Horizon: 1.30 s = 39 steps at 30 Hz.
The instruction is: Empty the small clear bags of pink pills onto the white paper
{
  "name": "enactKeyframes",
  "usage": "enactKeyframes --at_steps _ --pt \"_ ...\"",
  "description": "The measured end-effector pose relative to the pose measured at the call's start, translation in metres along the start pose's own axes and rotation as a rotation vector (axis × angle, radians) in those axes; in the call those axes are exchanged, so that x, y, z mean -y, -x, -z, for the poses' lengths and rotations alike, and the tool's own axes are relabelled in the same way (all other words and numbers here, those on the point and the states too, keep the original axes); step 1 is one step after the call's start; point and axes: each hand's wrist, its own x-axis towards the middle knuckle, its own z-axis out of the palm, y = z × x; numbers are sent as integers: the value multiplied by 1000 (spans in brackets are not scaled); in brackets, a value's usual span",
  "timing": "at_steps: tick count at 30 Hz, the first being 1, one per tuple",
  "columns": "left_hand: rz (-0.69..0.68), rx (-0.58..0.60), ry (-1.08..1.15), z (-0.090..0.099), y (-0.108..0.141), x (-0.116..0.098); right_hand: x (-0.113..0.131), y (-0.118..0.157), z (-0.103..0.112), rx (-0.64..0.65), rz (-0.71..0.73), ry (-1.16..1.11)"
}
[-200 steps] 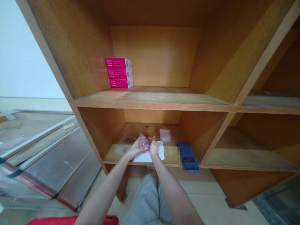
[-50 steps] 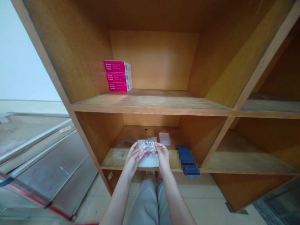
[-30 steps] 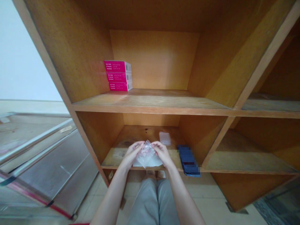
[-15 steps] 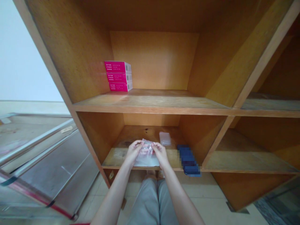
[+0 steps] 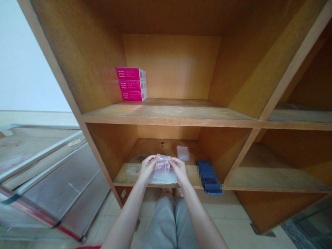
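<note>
A clear plastic bag (image 5: pixel 163 175) lies at the front of the lower shelf, its upper part crumpled between my hands. My left hand (image 5: pixel 148 166) pinches the bag's upper left edge. On the other side, my right hand (image 5: pixel 178 168) pinches its upper right edge. Whether anything is inside the bag is too unclear to tell. Just behind my right hand, a small flat translucent packet (image 5: pixel 183 153) rests on the shelf. To its right lies a dark blue item (image 5: pixel 209 177), pixelated and overhanging the shelf's front edge.
Three pink boxes (image 5: pixel 131 84) are stacked at the left of the upper shelf (image 5: pixel 171 112). Wooden dividers bound the compartment on both sides. A metal-framed rack (image 5: pixel 52 176) stands at the left. My legs are below the lower shelf's front edge.
The crumpled upper part of the bag has changed shape slightly between my fingers. Both hands keep their pinch in nearly the same place.
</note>
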Motion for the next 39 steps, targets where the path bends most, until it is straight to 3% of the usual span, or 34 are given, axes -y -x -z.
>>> enactKeyframes --at_steps 11,19,24,39 --pt "-11 -35 14 2 1 2 0 -3 5 23 -48 28" --pt "-20 133 -125 4 -1 3 -1 -4 3 110 2 58" --pt "-101 68 -201 3 -2 6 3 -3 -3 113 9 38" --pt "-171 55 -281 -2 2 8 -7 -1 -12 47 -17 -19"
